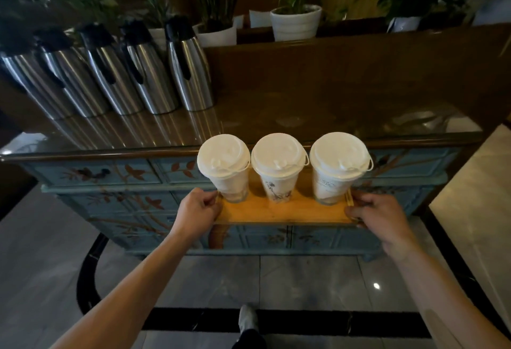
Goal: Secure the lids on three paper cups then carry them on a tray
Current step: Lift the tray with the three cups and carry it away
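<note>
the three tall white paper cups (pixel 279 166) with snapped-on white plastic lids stand in a row on the flat wooden tray (pixel 282 211), lifted clear in front of the bench (pixel 304 116); likely top-heavy, tippable; left hand (pixel 197 211) and right hand (pixel 377 211) are closed on its short ends, the sensible hold.

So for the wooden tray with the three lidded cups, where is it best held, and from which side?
By its two short ends, as shown: left hand on the left edge and right hand on the right edge of the wooden tray, each coming in from the outside. The three cups stand in a row across its length, tall and likely top-heavy, so a grip on both ends should keep it level.
</note>
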`<state>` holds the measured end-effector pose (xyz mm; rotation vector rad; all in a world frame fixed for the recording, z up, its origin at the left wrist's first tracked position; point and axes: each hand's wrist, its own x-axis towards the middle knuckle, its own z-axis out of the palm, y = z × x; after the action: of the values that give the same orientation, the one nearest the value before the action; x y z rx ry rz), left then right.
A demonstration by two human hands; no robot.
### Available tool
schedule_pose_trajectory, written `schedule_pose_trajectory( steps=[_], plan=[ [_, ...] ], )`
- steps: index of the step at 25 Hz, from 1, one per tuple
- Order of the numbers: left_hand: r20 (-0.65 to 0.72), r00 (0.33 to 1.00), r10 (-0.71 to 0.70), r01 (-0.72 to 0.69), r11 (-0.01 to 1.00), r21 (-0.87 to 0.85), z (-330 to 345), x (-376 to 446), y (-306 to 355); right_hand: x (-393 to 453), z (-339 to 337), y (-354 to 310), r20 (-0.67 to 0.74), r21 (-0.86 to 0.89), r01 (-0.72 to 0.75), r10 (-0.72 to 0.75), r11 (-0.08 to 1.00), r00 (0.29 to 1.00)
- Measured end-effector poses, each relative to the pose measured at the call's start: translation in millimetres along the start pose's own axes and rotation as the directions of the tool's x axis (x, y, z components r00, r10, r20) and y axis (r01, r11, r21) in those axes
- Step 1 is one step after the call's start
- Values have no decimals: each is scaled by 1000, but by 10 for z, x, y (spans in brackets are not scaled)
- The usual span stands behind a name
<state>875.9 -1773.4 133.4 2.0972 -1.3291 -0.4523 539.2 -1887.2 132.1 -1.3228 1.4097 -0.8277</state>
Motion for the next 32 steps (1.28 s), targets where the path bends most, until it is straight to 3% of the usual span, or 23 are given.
schedule_pose_trajectory(
  steps=[9, 20, 32],
  plan=[
    [4, 994, 112, -112, 994, -6, -207, 940, -24, 727, 275, -416, -52, -14, 36, -37, 999, 998],
    [23, 993, 114, -114, 993, -15, -446, 2090, -213, 1767, 901, -873, -36, -62, 43, -46, 997, 998],
    [35, 995, 97, -95, 994, -52, -212, 2919, -19, 2791, 915, -1024, 4, -64, 4, -4, 998, 1000]
  ],
)
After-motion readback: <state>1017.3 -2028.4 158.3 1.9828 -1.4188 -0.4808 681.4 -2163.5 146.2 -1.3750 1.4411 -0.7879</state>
